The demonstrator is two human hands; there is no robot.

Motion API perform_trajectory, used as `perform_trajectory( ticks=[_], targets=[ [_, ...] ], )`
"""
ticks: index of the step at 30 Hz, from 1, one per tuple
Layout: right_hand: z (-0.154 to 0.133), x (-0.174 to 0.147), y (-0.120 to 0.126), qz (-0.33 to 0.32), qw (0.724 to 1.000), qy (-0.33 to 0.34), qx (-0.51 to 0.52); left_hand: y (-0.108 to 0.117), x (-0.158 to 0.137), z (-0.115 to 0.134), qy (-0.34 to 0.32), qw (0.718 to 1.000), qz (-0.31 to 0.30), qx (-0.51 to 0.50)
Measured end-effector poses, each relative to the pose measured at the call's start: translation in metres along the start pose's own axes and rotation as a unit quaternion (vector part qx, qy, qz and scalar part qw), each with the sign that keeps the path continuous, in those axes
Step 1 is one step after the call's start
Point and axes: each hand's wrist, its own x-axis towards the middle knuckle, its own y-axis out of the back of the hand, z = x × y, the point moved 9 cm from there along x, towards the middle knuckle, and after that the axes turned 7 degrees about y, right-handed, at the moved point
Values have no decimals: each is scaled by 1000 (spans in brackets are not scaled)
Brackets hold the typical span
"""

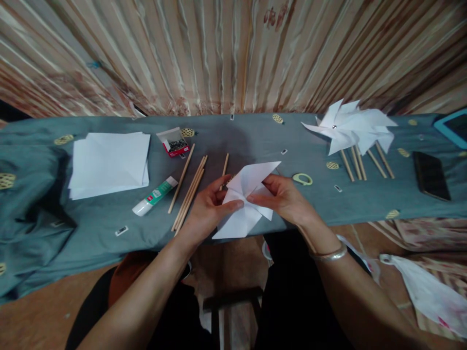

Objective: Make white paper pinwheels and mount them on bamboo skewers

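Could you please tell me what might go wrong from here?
The pinwheel-shaped folded white paper could spring open or crease badly if the left hand or right hand pinching it slips. The open red-and-white cardboard box might spill its small metal pieces if bumped. The loose, thin wooden sticks near the left hand could roll if nudged.

L fingers point(230, 207), R fingers point(263, 200) hold wht pinwheel point(237, 223); sticks point(190, 194) nr L.
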Motion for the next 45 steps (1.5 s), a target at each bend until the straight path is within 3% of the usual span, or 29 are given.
perform_trajectory(
  ticks=[14, 31, 45],
  targets=[
    [1, 1, 0, 15, 1000, -3, 15, 4, 1, -1, -15, 1000, 23, -5],
    [3, 1, 1, 43, 999, -19, -16, 8, 1, 5, -61, 992, 67, 89],
    [1, 3, 7, 69, 997, -22, 37, 8, -1, 8, -38, 998, 12, 41]
  ],
)
